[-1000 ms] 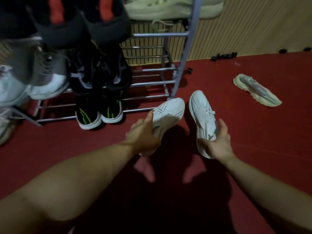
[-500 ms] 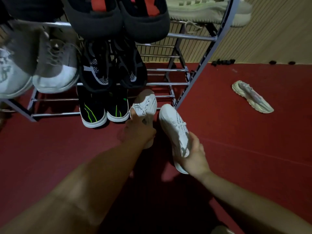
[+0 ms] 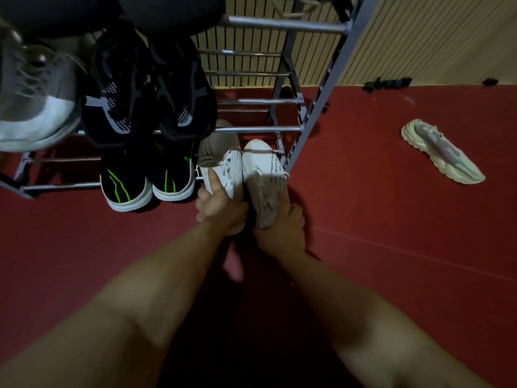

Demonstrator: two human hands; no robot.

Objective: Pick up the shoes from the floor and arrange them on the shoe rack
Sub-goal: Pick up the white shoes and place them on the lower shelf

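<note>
My left hand (image 3: pixel 216 204) grips the heel of one white knit sneaker (image 3: pixel 221 161). My right hand (image 3: pixel 279 229) grips the heel of its pair, the other white sneaker (image 3: pixel 261 161). Both toes rest side by side on the lowest bars of the grey metal shoe rack (image 3: pixel 316 107), at its right end. Their heels stick out over the red floor. A pale cream sneaker (image 3: pixel 442 151) lies alone on the floor to the right, away from the rack.
Black shoes with green stripes (image 3: pixel 145 183) sit on the bottom tier left of the white pair. Black mesh shoes (image 3: pixel 145 91) and a grey-white sneaker (image 3: pixel 33 107) fill the tier above. A ribbed beige wall (image 3: pixel 419 37) stands behind, with small dark objects (image 3: pixel 387 83) at its base.
Both hands have carried the white sneakers forward and left from the floor onto the rack's lowest tier, bringing the pair together toe-first.
</note>
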